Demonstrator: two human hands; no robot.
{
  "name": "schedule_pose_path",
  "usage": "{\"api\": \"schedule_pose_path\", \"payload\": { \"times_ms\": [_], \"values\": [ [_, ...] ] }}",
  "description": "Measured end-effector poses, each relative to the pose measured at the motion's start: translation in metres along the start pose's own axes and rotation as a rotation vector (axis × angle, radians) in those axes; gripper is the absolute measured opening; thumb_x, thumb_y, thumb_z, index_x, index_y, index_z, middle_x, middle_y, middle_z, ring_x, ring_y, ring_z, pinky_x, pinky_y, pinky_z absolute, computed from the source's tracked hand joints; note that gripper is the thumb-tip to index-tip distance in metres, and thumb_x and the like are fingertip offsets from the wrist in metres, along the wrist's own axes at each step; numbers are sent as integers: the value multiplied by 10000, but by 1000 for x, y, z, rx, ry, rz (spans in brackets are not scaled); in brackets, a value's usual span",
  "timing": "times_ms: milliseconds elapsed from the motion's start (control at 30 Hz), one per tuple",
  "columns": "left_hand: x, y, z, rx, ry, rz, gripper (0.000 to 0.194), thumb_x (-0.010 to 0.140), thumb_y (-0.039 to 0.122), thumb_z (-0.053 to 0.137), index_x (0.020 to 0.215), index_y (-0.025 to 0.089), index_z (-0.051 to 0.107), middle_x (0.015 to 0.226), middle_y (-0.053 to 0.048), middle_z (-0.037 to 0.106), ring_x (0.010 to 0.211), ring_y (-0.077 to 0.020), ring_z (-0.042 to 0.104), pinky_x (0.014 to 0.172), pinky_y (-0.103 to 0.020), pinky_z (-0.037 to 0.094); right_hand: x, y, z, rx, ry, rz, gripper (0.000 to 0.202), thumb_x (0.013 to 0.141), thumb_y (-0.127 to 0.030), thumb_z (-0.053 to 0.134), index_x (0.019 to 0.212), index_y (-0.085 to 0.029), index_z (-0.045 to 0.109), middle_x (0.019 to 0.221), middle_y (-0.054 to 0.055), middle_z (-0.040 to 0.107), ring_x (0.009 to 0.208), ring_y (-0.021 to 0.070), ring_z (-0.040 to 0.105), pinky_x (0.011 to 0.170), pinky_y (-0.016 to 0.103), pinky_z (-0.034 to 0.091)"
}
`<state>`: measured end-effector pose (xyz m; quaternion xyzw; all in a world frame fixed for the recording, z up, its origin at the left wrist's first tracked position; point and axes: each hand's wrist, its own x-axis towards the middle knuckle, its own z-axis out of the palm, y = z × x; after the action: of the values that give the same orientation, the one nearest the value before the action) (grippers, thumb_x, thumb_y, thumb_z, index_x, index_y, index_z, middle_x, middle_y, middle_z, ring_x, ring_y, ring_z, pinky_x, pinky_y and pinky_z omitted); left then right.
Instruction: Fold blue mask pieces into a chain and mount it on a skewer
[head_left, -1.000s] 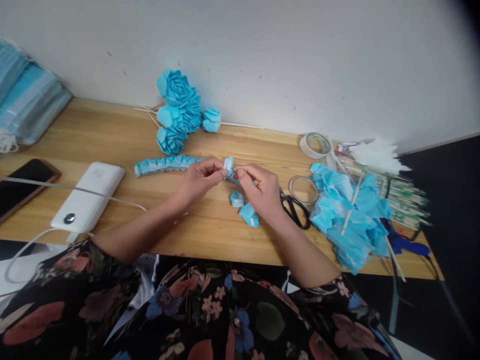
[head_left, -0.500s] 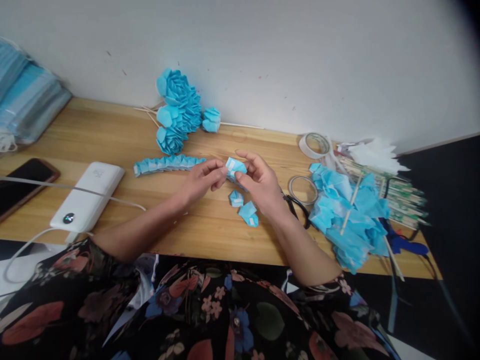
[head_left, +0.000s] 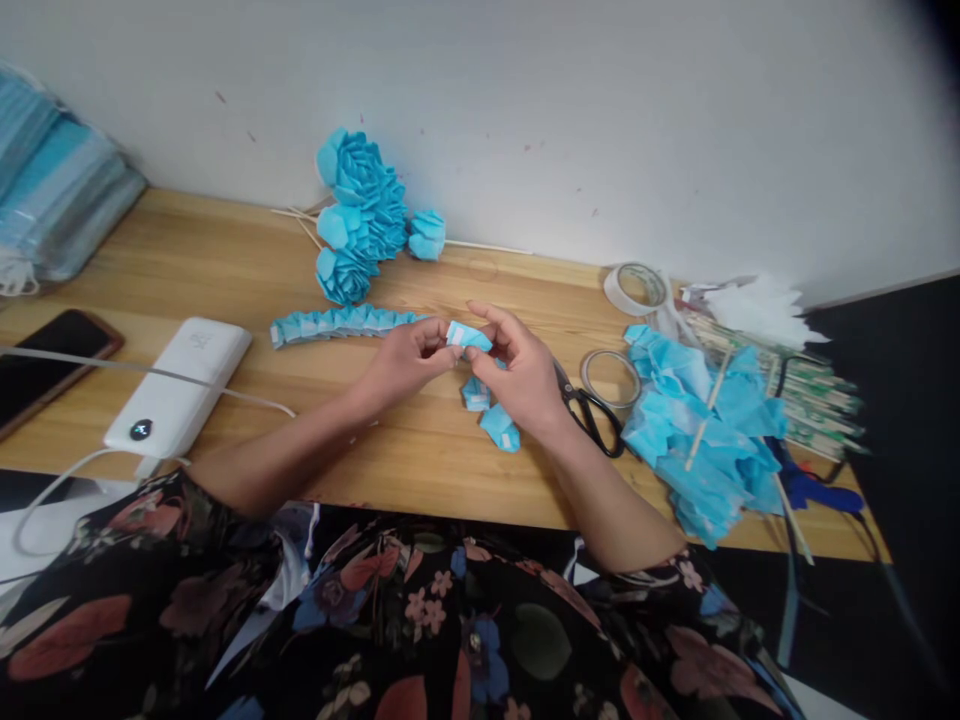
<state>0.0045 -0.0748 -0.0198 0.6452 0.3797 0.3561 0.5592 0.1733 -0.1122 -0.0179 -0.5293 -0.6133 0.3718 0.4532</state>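
Between my two hands is a small folded blue petal piece (head_left: 469,337) with a white strip of tape on it. My left hand (head_left: 409,362) is closed, pinching its left end between thumb and fingertips. On the other end, my right hand (head_left: 517,370) pinches it too, with the index finger arched above. Two more folded blue petal pieces (head_left: 500,428) lie on the table just under my right hand, and another bit of blue shows behind its thumb. A row of overlapping blue petals (head_left: 341,326) stretches out to the left, its right end behind my left hand.
Blue paper flowers (head_left: 360,210) on sticks lie at the wall. To the right are tape rolls (head_left: 636,290), black-handled scissors (head_left: 594,420), a heap of blue petals (head_left: 697,430) and a blue-handled tool (head_left: 821,492). A power bank (head_left: 180,385) and phone (head_left: 52,365) lie left.
The petal piece has tilted flatter between my fingers, and my hands have drawn a little closer around it. The whole view has shifted slightly.
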Motion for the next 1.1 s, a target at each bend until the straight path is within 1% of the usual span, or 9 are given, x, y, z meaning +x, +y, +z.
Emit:
{"api": "schedule_pose_path", "payload": {
  "times_ms": [167,467,533,600,700,767,833,967,1100],
  "values": [
    [0,1,0,-39,-7,-60,186,767,324,641,844,156,622,617,49,515,538,-70,376,527,-222,286,2,1,-2,90,-36,37,497,830,-205,608,1326,-225,602,855,-5,651,705,127,552,691,307,496],
    [1,-3,0,-89,18,-95,200,742,338,688,741,174,574,525,63,472,472,-58,346,480,-218,246,5,5,-4,52,21,20,495,840,-220,618,1333,-254,593,874,-9,653,734,140,578,724,318,520],
    [1,-2,1,-96,40,-75,184,747,330,683,775,177,586,533,69,463,478,-62,350,480,-220,248,4,3,-5,-15,77,-28,430,851,-232,626,1280,-272,617,944,6,680,796,156,606,765,335,530],
    [1,-2,0,-105,80,-51,181,754,327,680,782,179,580,550,67,465,489,-63,355,483,-221,255,2,-1,-7,-121,170,-131,298,873,-244,622,1168,-270,653,999,26,696,877,182,624,821,364,525],
    [2,-3,0,-117,127,-33,200,758,335,682,761,175,561,573,61,476,501,-60,354,489,-221,260,-2,-8,-8,-293,239,-303,78,919,-248,590,915,-250,668,876,32,694,846,200,618,826,387,493],
    [2,-4,0,-120,130,-31,208,754,339,683,757,173,557,582,59,477,505,-58,349,493,-222,261,-3,-9,-7,-363,215,-374,133,934,-231,578,822,-244,649,788,22,679,779,193,608,790,376,474],
    [2,-5,1,-106,128,-32,216,756,343,680,749,176,543,585,59,468,516,-62,350,497,-224,260,-3,-7,-6,-404,183,-401,137,930,-209,583,818,-242,654,784,19,690,773,191,613,779,364,464],
    [1,-5,2,-56,136,-17,272,760,345,677,680,192,467,569,63,423,528,-67,343,502,-227,248,0,2,-4,-448,133,-366,123,927,-215,583,864,-245,683,846,27,724,814,199,628,804,366,461],
    [1,-3,2,-50,125,-7,278,759,353,681,673,188,474,587,58,431,534,-64,342,513,-227,247,1,5,-4,-457,102,-330,113,921,-264,595,874,-257,697,850,28,739,823,207,641,813,375,467]
  ]
}}
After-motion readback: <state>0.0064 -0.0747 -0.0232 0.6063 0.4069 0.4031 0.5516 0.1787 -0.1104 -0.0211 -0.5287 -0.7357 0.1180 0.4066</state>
